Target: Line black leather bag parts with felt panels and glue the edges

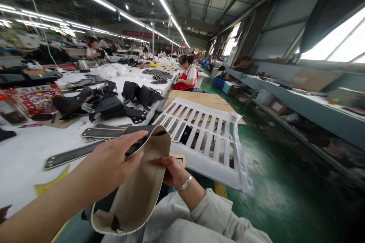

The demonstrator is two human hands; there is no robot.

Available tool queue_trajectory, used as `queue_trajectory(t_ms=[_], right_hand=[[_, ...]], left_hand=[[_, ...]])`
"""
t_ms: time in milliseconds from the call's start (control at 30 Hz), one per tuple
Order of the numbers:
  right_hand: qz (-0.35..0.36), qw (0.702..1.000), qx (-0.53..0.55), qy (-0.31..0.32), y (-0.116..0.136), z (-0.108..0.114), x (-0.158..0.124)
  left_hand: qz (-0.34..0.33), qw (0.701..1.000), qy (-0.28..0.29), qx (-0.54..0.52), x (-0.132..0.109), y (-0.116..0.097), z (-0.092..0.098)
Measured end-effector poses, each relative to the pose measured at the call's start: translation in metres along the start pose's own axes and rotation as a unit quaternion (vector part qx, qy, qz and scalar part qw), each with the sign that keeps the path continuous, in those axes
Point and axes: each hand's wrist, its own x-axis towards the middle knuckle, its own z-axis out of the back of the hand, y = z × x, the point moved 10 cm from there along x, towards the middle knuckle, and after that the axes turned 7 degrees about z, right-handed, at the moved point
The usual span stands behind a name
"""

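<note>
A leather bag piece (139,193), black outside and beige inside, is bent into a deep trough in front of me, above my lap. My left hand (122,155) grips its left edge, with the thumb over the beige inner face and the fingers along the black side. On the opposite edge, my right hand (172,172) pinches the rim with the thumb inside; its other fingers are partly hidden behind the leather. Dark straps with metal eyelets (74,153) lie on the white table (25,159) just beyond my left hand.
Black leather parts (108,106) are heaped farther along the table, near a colourful packet (34,98). At right stands a white slatted rack (211,169) with cardboard (205,98) behind it. A co-worker in a red apron (188,77) sits beyond. Green floor (265,159) runs alongside.
</note>
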Motion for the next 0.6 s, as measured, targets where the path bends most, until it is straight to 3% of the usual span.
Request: queue_trajectory(t_ms=[133, 267, 333, 433, 533, 600], right_hand=[[-0.013, 0.999, 0.006, 0.034, -0.004, -0.004, -0.009], [-0.037, 0.997, 0.003, 0.061, -0.004, -0.011, -0.017], [-0.053, 0.996, 0.004, 0.069, -0.003, -0.012, -0.016], [-0.092, 0.995, -0.001, 0.041, -0.004, 0.002, -0.002], [-0.144, 0.989, -0.007, 0.014, -0.004, 0.024, 0.021], [-0.170, 0.985, 0.000, 0.011, 0.003, 0.034, 0.038]], left_hand=[[0.031, 0.967, 0.086, -0.240, 0.015, -0.015, -0.006], [0.038, 0.957, 0.112, -0.265, 0.041, 0.003, -0.021], [0.053, 0.949, 0.143, -0.275, 0.057, 0.020, -0.037], [0.123, 0.914, 0.240, -0.301, 0.083, 0.048, -0.073], [0.136, 0.881, 0.350, -0.286, 0.110, 0.058, -0.106], [0.129, 0.860, 0.387, -0.306, 0.132, 0.062, -0.121]])
